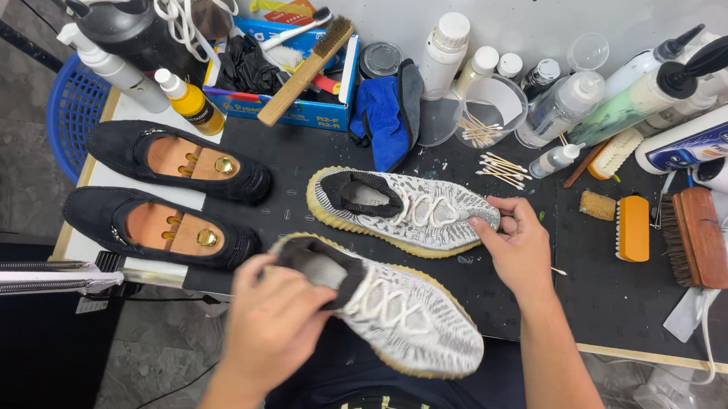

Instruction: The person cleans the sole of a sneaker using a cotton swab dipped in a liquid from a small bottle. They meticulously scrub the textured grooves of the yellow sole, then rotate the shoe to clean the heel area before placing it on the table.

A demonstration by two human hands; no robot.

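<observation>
— Where are the hands right now?

— The left hand [274, 315] sits low in the frame, left of centre, its grip closed around the heel collar of a grey knit sneaker [404, 316]. That shoe is lifted off the counter [606, 299], tilted, toe pointing toward the lower right of the frame, over the person's lap.

— And the other hand?

— The right hand [514, 246] is at centre right, fingers closed on the toe of the second grey sneaker [406, 210]. That one lies flat on the dark counter in the middle of the frame, heel to the left, with white laces and a yellowish sole.

— What else is nearby?

— At the left of the frame, two black suede shoes [169, 187] lie side by side, each with a wooden shoe tree inside, one above the other. In the upper middle there is a blue box [312, 111] with a wooden brush [309, 69] laid across it, and a blue cloth [384, 119] just to its right.

— And on the right side?

— A clear cup of cotton swabs [489, 108] stands in the upper middle, with loose swabs [503, 169] scattered on the counter below it. Several white and clear bottles [564, 104] crowd the upper right. Lower, at the right edge, an orange brush [633, 228] lies beside a larger brown brush [703, 238], well apart from the right hand.

— Anything in the upper left?

— A yellow bottle [192, 101] with a white cap, near a blue basket [76, 113].
</observation>
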